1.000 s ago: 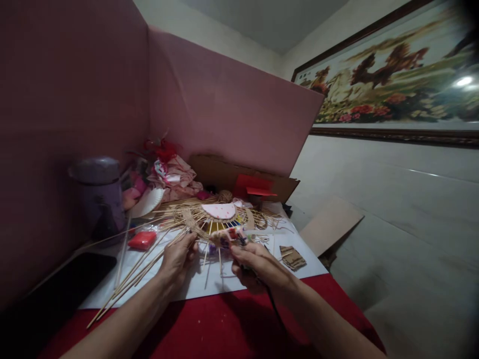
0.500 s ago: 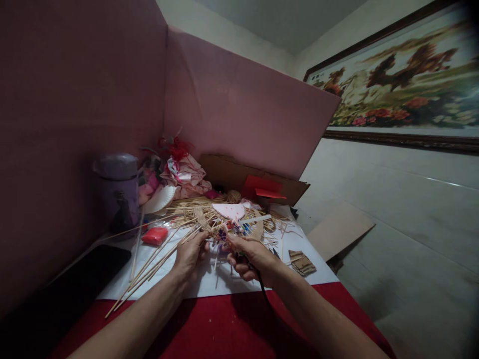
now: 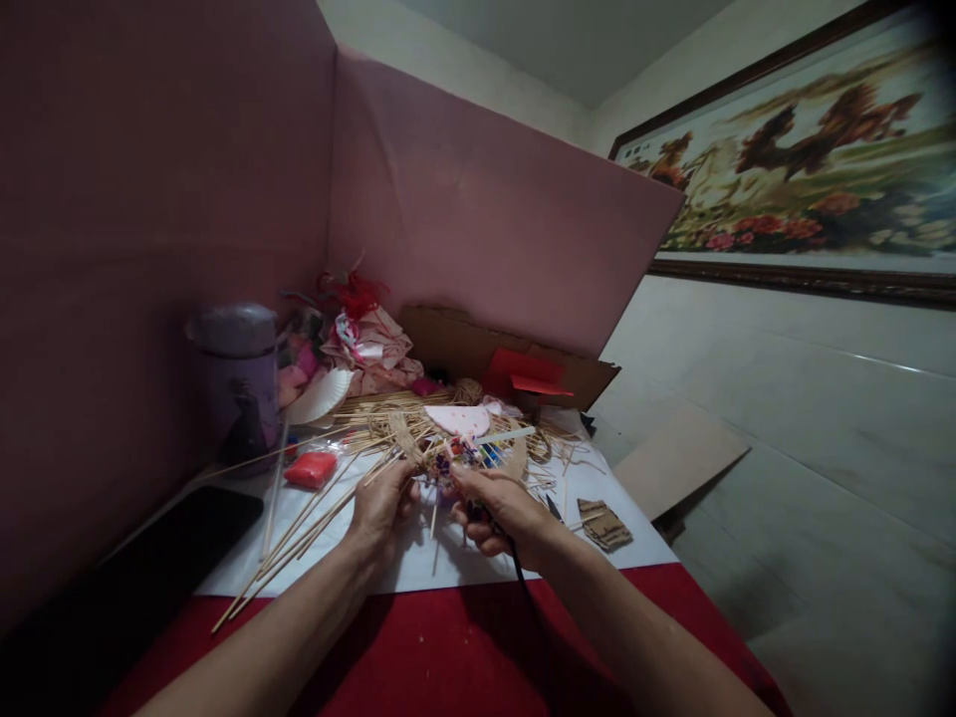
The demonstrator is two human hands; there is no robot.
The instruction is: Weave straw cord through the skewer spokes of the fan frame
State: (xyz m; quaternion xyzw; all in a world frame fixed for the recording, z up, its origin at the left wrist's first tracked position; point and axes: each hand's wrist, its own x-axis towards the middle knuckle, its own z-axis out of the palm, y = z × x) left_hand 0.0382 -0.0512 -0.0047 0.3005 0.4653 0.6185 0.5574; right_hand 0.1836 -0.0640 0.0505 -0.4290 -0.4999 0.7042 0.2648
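Over the middle of the white sheet, my left hand [image 3: 382, 501] is closed, pinching the left side of a small craft piece [image 3: 443, 464]. That piece has dark purple and white bits, and thin sticks point down from it. My right hand [image 3: 502, 508] is wrapped round a glue gun, its body mostly hidden by the fingers. A whitish glue stick [image 3: 509, 435] juts out above this hand, and a black cord [image 3: 521, 578] hangs below it. The right thumb and fingertip are up against the craft piece; whether they touch it I cannot tell.
Long bamboo sticks [image 3: 299, 528] lie to the left, near a red packet [image 3: 311, 469] and a black phone-like slab [image 3: 216, 518]. A purple canister [image 3: 237, 398] stands behind them. At right is a torn cardboard piece [image 3: 604, 525]; a pink panel [image 3: 485, 209] rises at the back.
Both hands keep nearly the same place and grip. The glue stick has shifted slightly left, and the view has moved a touch.
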